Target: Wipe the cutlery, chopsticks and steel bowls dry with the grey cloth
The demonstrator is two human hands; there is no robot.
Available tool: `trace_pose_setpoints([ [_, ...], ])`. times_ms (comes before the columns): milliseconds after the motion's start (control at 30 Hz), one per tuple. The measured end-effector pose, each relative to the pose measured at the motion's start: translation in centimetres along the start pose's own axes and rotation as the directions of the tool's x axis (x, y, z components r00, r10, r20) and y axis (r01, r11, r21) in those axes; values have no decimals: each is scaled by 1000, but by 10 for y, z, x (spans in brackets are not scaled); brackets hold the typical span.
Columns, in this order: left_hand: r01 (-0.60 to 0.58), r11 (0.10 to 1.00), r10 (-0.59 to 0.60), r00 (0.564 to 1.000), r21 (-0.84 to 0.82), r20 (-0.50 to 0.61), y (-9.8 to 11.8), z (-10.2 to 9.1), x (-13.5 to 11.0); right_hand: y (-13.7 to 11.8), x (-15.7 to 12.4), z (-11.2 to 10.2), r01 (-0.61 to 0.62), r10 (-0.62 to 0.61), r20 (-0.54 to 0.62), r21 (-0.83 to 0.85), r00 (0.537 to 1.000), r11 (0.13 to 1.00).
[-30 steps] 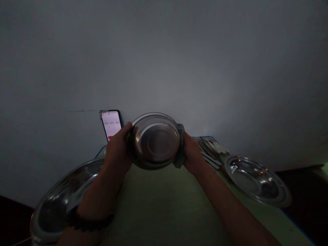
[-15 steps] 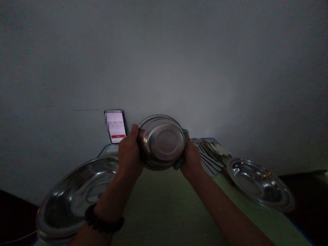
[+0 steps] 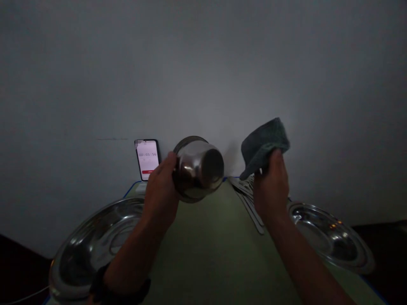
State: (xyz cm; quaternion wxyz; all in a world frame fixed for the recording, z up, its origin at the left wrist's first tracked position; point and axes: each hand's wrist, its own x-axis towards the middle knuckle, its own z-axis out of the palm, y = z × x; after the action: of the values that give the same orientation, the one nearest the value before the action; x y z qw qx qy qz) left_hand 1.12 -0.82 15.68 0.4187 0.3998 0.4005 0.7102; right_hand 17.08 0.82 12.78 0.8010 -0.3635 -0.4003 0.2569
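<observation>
My left hand (image 3: 161,188) grips a shiny metal bowl (image 3: 193,165) by its left side, held up above the table. The bowl is tipped so its base faces right and toward me; its inside is hidden. Off to the right, apart from the bowl, my right hand (image 3: 271,186) is closed on a grey-green cloth (image 3: 263,144), which stands up above the fingers. A dark bracelet (image 3: 119,288) circles my left wrist.
On the left of the green table (image 3: 203,254) rests a large metal basin (image 3: 73,254). A smaller metal basin (image 3: 333,241) sits at the right edge. Several pieces of flatware (image 3: 249,203) lie behind my right hand. A phone (image 3: 148,159) showing a timer leans against the wall (image 3: 203,76).
My right hand has come away from the bowl, moving right and up with the cloth. The bowl, still in my left hand, has turned so its base points more to the right.
</observation>
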Motion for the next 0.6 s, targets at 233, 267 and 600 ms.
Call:
trace_pose_setpoints([
  [233, -177, 909, 105, 973, 378, 204, 4, 4, -16, 1, -51, 17, 668, -322, 682, -327, 656, 669],
  [267, -205, 895, 115, 964, 396, 239, 4, 3, -16, 5, -51, 18, 664, -317, 677, -339, 664, 666],
  [600, 96, 990, -89, 994, -107, 70, 3, 3, -7, 24, -22, 9, 204, -61, 442, -283, 895, 937],
])
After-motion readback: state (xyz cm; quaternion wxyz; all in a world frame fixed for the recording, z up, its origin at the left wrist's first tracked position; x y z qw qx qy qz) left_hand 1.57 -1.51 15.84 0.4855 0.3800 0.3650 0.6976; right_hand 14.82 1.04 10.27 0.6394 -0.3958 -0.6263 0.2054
